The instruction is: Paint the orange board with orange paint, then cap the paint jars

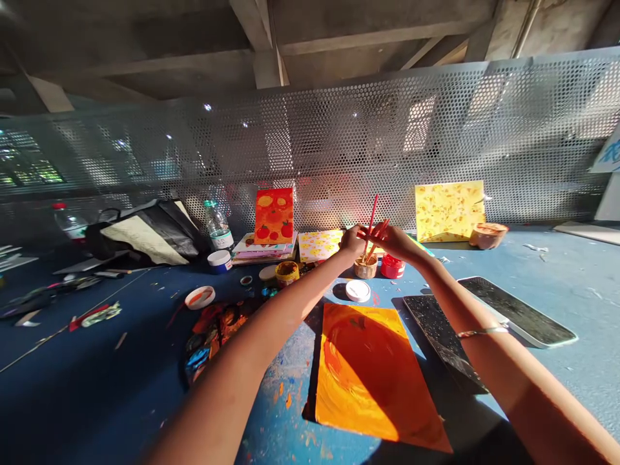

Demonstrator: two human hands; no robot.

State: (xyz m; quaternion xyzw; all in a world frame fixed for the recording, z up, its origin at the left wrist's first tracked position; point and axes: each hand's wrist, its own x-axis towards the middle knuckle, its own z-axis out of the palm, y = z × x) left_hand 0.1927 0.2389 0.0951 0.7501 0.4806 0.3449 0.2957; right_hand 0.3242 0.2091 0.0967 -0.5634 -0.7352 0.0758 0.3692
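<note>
Both my hands meet over a small tan cup [365, 267] behind the orange painting. My left hand [352, 241] is closed at a thin red-handled paintbrush [373, 215] that points down into the cup. My right hand [398, 245] has its fingers closed around more red-handled brushes [380, 230], slanted over the same cup. The fingertips overlap, so the exact grip is partly hidden. Below lies the canvas [372, 374], painted orange and yellow with a round shape. A white lid [358, 290] is between cup and canvas, and a red paint jar [392, 266] stands beside the cup.
A paint-smeared palette [198, 355] lies left, partly behind my left forearm. Two dark phone-like slabs [438, 336] [518, 310] are under and beside my right forearm. Small paintings [274, 216] [449, 210], a bottle [219, 226] and a black bag [159, 232] line the perforated metal screen [339, 142].
</note>
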